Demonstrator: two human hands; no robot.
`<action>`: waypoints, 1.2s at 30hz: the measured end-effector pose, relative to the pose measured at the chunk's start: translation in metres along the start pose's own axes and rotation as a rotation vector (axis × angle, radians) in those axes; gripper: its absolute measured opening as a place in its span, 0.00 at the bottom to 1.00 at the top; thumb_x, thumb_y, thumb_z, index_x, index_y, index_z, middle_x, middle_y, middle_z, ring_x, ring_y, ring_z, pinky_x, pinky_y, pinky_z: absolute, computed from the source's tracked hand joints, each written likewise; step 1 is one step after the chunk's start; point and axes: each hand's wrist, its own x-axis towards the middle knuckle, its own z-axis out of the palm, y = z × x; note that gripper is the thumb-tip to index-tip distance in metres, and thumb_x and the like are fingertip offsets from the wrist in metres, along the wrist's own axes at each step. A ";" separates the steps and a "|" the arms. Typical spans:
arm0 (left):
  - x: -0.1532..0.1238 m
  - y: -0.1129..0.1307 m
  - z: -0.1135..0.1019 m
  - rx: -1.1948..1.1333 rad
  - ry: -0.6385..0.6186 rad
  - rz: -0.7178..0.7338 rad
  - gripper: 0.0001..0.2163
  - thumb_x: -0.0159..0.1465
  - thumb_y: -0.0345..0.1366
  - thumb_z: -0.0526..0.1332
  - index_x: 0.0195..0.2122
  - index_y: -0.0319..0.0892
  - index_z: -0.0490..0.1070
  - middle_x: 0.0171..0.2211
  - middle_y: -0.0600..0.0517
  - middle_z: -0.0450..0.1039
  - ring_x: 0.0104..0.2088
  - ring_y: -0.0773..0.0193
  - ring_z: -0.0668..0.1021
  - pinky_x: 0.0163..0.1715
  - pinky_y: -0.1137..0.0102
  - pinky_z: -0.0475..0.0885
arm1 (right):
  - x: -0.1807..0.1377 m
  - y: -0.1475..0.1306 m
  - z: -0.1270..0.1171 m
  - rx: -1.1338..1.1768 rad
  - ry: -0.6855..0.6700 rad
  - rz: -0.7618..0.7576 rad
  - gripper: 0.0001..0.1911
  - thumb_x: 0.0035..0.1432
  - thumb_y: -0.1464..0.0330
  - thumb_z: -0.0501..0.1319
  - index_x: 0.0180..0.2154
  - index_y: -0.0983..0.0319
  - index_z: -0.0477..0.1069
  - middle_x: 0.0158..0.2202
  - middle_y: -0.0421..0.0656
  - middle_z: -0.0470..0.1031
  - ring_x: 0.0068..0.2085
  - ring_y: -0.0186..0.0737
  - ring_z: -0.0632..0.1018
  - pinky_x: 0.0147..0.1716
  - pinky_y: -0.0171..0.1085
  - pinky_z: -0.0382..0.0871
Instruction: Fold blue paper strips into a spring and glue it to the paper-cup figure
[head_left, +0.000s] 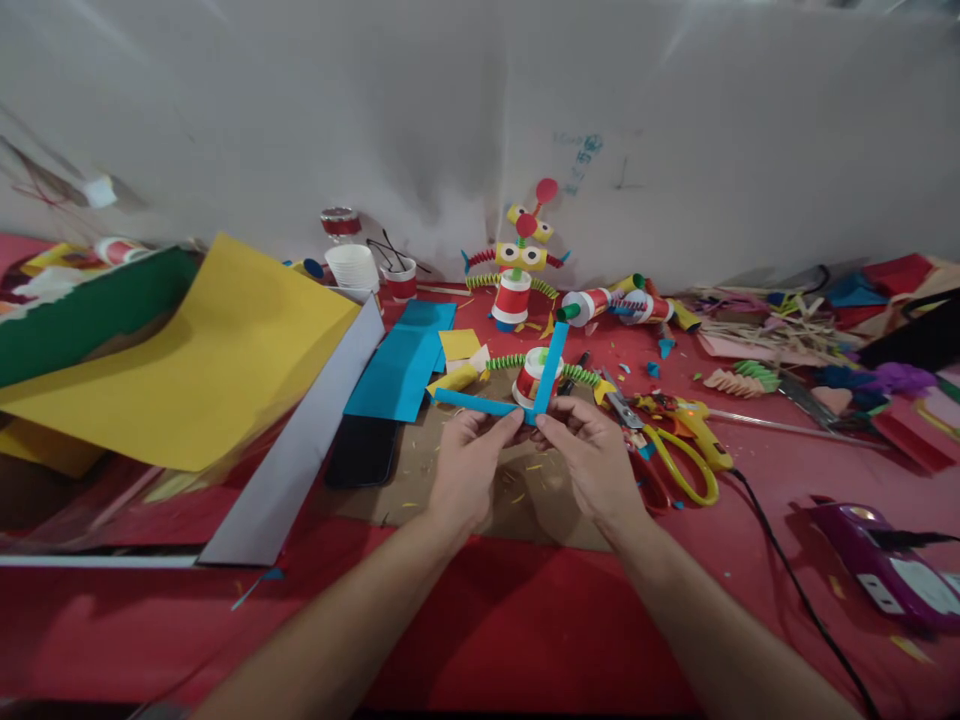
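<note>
Two blue paper strips [545, 376] meet at a right angle, one lying leftward and one rising up to the right. My left hand [469, 465] and my right hand [592, 455] both pinch them at the corner where they cross, fingers closed. Just behind the strips lies a red-and-white paper cup figure [529, 375] with green coiled arms. A finished cup robot [515, 283] with yellow eyes stands upright further back near the wall.
Yellow-handled scissors [686, 455] and a yellow glue gun [694, 415] lie right of my hands. A black phone [362, 452], blue paper [401, 365], a large yellow sheet [217, 360] and a grey strip [300, 440] are left. A purple device [885, 570] with a black cable [787, 565] sits at the right.
</note>
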 end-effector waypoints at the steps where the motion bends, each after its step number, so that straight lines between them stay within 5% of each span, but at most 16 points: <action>1: 0.000 0.000 0.000 0.000 -0.006 0.004 0.04 0.53 0.34 0.66 0.27 0.39 0.75 0.27 0.50 0.78 0.29 0.63 0.79 0.38 0.65 0.74 | 0.000 0.001 0.000 0.006 0.006 0.008 0.05 0.49 0.66 0.65 0.31 0.60 0.74 0.25 0.37 0.75 0.26 0.33 0.74 0.28 0.34 0.69; 25: -0.001 -0.008 0.004 -0.001 0.068 0.090 0.01 0.51 0.29 0.66 0.25 0.38 0.75 0.25 0.51 0.76 0.29 0.65 0.77 0.37 0.67 0.72 | -0.002 0.000 0.004 0.134 0.024 0.081 0.06 0.46 0.68 0.67 0.29 0.61 0.75 0.26 0.37 0.75 0.26 0.31 0.72 0.30 0.33 0.66; 36: -0.003 -0.010 0.000 -0.043 -0.014 0.032 0.03 0.52 0.31 0.67 0.28 0.38 0.77 0.27 0.51 0.78 0.31 0.65 0.78 0.41 0.67 0.72 | 0.003 0.000 0.000 0.155 0.044 0.106 0.03 0.46 0.68 0.67 0.27 0.60 0.76 0.23 0.36 0.74 0.26 0.30 0.71 0.30 0.33 0.65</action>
